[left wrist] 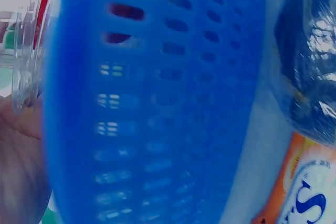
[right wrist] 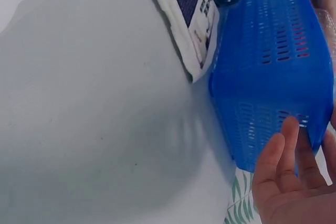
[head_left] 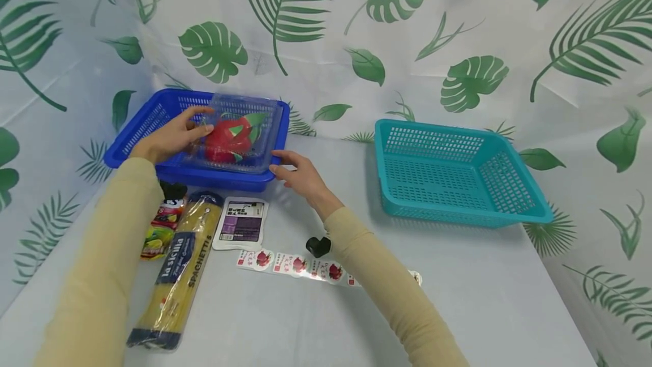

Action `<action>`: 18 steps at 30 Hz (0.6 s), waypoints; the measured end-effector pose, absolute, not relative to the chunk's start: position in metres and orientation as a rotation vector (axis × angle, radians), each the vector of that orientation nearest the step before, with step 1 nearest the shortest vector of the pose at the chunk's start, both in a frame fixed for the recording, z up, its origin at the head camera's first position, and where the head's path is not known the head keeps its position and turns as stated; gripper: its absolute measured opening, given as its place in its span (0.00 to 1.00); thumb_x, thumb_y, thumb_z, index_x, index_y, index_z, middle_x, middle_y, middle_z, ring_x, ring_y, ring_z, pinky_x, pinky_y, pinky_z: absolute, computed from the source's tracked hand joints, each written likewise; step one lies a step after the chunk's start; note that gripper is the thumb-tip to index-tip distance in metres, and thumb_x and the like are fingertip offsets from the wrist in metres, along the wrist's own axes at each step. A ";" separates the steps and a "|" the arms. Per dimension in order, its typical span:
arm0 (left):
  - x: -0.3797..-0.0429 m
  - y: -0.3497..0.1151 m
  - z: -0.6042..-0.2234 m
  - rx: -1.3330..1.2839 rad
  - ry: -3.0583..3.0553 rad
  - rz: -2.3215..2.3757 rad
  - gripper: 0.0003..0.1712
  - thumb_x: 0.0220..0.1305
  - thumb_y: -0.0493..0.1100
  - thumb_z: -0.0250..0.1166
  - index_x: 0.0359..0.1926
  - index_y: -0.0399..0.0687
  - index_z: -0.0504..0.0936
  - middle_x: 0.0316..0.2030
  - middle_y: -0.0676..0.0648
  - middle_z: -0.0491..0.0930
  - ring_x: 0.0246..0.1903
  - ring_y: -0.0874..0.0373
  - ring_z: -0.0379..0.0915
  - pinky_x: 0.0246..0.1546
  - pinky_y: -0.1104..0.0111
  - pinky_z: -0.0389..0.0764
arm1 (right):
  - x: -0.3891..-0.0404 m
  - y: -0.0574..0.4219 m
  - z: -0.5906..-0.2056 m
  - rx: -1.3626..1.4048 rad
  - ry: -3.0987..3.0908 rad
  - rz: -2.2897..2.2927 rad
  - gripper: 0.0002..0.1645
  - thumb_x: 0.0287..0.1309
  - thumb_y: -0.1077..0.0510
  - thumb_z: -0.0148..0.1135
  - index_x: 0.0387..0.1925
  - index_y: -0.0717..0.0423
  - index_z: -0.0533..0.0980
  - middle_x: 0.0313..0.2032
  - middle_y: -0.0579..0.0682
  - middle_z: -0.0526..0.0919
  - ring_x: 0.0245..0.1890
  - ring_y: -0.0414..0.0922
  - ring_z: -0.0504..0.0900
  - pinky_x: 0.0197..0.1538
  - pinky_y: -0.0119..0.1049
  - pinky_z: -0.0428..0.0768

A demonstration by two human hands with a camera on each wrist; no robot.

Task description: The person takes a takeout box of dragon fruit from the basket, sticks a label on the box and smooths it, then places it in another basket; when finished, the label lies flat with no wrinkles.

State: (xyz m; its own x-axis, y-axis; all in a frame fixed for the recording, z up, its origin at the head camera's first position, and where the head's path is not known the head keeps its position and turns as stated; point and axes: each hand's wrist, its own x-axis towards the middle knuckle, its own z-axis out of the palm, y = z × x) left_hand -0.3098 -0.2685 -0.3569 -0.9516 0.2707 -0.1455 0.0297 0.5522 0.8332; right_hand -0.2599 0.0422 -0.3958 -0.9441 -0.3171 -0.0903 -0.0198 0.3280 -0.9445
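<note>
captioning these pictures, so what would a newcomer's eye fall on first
Probably the red fruit in the clear box, at the blue basket's right end, between the left and right hands. Next, the teal basket on the right, then the spaghetti lying in front of the blue basket.

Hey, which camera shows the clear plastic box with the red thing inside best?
The head view: it shows most of the clear plastic box from above, with the red thing visible inside. The left wrist view shows only part, cut off at left; the right wrist view, just a sliver at right.
</note>
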 end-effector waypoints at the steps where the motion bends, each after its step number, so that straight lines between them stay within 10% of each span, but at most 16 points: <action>1: -0.310 -0.268 -0.356 0.257 2.533 1.362 0.38 0.71 0.61 0.53 0.75 0.61 0.49 0.46 0.38 0.70 0.33 0.48 0.68 0.32 0.61 0.75 | -0.260 0.042 -0.396 -0.303 2.336 -1.656 0.28 0.67 0.50 0.61 0.66 0.45 0.70 0.56 0.49 0.77 0.45 0.44 0.82 0.47 0.38 0.81; 18: -0.315 -0.256 -0.326 0.363 2.552 1.477 0.36 0.71 0.61 0.52 0.75 0.67 0.50 0.36 0.41 0.64 0.24 0.51 0.62 0.28 0.62 0.71 | -0.258 0.036 -0.370 -0.305 2.673 -1.808 0.33 0.70 0.45 0.54 0.71 0.50 0.62 0.66 0.53 0.67 0.61 0.49 0.71 0.58 0.40 0.74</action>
State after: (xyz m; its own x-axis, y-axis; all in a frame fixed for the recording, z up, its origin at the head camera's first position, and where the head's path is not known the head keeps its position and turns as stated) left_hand -0.3147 -0.2557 -0.3264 -0.9559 0.2927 -0.0251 0.1240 0.4795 0.8687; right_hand -0.2585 0.0356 -0.3696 -0.9774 -0.0990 0.1868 -0.2102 0.3618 -0.9082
